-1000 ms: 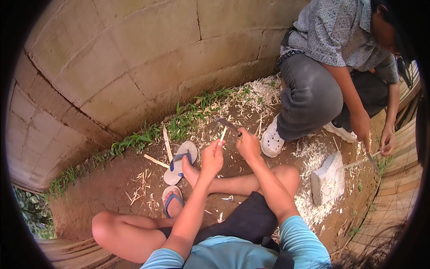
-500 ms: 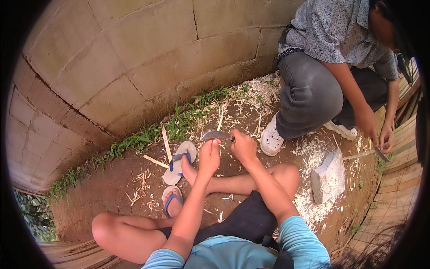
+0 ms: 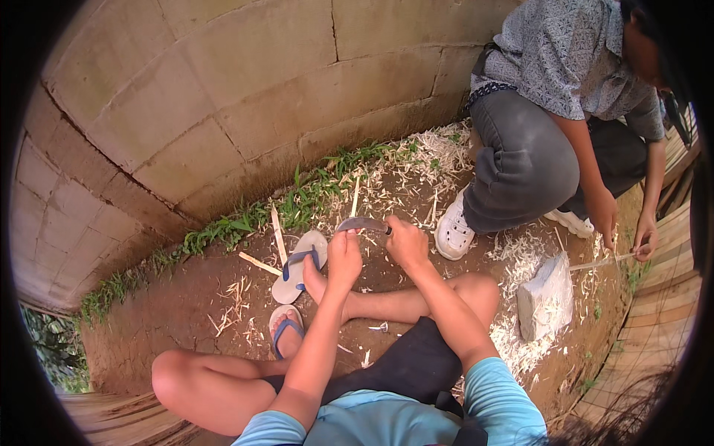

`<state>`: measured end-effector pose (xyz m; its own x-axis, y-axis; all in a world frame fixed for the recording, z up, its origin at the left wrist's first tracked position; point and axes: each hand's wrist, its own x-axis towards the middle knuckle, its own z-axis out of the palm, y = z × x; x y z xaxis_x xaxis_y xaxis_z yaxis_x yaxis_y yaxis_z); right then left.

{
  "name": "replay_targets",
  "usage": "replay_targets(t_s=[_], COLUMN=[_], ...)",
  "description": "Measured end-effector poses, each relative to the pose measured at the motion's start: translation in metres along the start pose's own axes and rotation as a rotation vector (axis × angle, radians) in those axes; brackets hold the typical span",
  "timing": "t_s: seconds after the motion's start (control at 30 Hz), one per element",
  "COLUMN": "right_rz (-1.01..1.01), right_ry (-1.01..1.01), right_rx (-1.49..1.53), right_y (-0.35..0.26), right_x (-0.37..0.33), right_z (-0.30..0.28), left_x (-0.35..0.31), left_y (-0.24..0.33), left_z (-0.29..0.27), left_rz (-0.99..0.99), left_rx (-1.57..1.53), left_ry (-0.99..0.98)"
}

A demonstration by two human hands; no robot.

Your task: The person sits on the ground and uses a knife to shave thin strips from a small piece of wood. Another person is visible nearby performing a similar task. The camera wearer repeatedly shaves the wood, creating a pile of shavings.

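My right hand [image 3: 407, 243] is closed round the dark handle of a curved knife [image 3: 362, 223], its blade pointing left. My left hand [image 3: 345, 255] is closed close beside the blade, thumb uppermost against it. A thin pale wooden stick [image 3: 355, 195] runs away from that fist, beyond the blade; its lower part is hidden by the blade and fingers. Both hands are above my bent legs and the bare earth.
At the right a person [image 3: 524, 160] squats, fingers around a thin strip [image 3: 601, 262] near a pale stone block [image 3: 545, 299]. Wood shavings [image 3: 507, 327] lie around. Pointed stakes [image 3: 278, 236] rest by a loose sandal [image 3: 306, 260]. A block wall [image 3: 260, 89] curves behind.
The stick at my left hand has swung slightly left, and the knife has shifted a little right. The other person's nearer hand has moved up and away from the strip.
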<state>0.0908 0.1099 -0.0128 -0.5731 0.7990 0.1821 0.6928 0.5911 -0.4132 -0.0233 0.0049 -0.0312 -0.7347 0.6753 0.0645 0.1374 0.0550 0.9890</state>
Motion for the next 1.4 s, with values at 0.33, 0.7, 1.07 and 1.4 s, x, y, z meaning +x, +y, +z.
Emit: replay_targets(t_s=[0.33, 0.7, 1.07, 1.4], right_rz=[-0.021, 0.005, 0.083, -0.084], right_ry=[-0.091, 0.057, 0.005, -0.055], right_rx=[0.06, 0.058, 0.13, 0.208], right_y=[0.001, 0.012, 0.014, -0.001], right_x=[-0.007, 0.005, 0.006, -0.005], right_z=[0.006, -0.007, 0.005, 0.007], left_x=[0.002, 0.002, -0.002, -0.014], left_y=[-0.008, 0.03, 0.023, 0.023], left_z=[-0.001, 0.004, 0.007, 0.008], left_rz=[-0.063, -0.169, -0.161, -0.34], left_rx=[-0.138, -0.196, -0.149, -0.368], left_ry=[-0.054, -0.165, -0.216, -0.172])
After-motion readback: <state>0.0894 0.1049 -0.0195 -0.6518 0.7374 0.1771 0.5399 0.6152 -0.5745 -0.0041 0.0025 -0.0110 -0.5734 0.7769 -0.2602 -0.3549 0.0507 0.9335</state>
